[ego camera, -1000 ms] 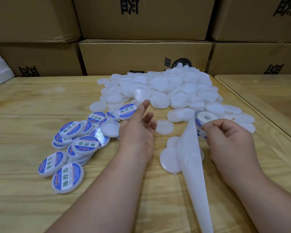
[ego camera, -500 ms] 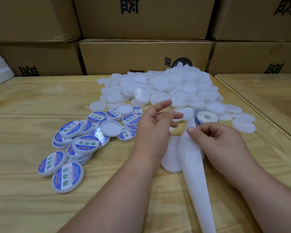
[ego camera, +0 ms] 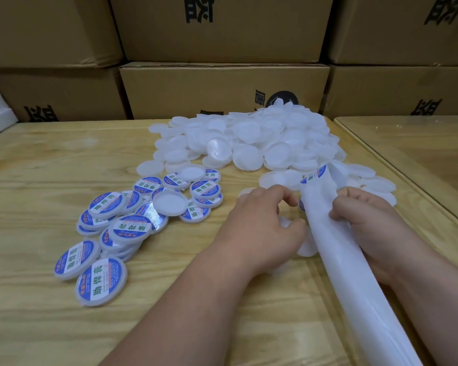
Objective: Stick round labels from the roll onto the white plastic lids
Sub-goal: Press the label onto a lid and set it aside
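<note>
Labels sit on a glossy white backing strip (ego camera: 354, 273) that runs from the roll, mostly hidden behind our hands, down to five o'clock; one round blue-and-white label (ego camera: 313, 176) curls over the strip's top bend at about two o'clock. Our right hand (ego camera: 365, 225) has its grip clamped on the strip just below that bend. Our left hand (ego camera: 259, 231) rests with fingers curled toward the strip, over a bare lid (ego camera: 306, 247) on the wooden surface (ego camera: 50, 326); we cannot tell whether its grip has closed on anything. We judge that we are at the peeling step: next the left fingers should catch the label's lifted edge, draw it free without creasing, and centre it on a lid. Translucent, shallow-rimmed blank lids (ego camera: 249, 143) heap at twelve o'clock; labelled lids (ego camera: 111, 228) overlap loosely at nine o'clock, before stacked cardboard boxes (ego camera: 222, 88).
</note>
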### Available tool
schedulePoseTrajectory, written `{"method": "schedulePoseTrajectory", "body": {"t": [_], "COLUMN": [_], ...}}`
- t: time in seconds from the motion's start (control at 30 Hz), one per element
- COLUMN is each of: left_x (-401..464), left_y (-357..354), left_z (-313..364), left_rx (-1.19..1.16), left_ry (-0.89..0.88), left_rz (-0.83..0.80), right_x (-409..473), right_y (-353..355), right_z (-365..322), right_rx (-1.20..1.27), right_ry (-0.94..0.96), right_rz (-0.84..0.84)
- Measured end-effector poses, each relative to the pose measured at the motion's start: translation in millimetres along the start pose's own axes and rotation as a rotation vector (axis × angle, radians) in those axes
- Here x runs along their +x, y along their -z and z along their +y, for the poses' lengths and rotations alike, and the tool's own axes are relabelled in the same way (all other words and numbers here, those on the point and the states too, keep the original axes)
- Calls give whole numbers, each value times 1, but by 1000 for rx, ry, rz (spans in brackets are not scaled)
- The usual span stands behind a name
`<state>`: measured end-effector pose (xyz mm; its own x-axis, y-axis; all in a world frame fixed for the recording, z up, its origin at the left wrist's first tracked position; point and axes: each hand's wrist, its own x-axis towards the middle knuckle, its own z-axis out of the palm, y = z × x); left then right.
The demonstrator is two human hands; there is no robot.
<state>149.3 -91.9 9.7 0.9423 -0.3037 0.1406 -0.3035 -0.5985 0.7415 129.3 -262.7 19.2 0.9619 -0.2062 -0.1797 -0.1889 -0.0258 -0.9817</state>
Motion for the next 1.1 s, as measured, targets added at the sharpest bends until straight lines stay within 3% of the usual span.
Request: {"method": "schedulePoseTrajectory", "body": {"t": [0.3, 0.57, 0.7, 0.87, 0.97, 1.1], "left_x": [-13, -14, -5, 5, 5, 6], "left_y": [31, 37, 47, 29, 16, 7], "left_z": [21, 22, 10, -3, -8, -13], "left_rx": [448, 377, 245, -152, -358, -427], "left_ry": [151, 153, 148, 10, -18, -7], "left_rz": [-327, -343, -194, 248, 294, 317], "right_x": [2, -1, -3, -6, -8, -11], "right_y": [-4, -6, -5, -8, -7, -3], "right_z": [5, 5, 6, 4, 0, -1], "right_rx": [-136, -158, -129, -95, -121, -223], "right_ry": [109, 174, 144, 96, 87, 82], "right_rz": [100, 107, 74, 68, 40, 15]}}
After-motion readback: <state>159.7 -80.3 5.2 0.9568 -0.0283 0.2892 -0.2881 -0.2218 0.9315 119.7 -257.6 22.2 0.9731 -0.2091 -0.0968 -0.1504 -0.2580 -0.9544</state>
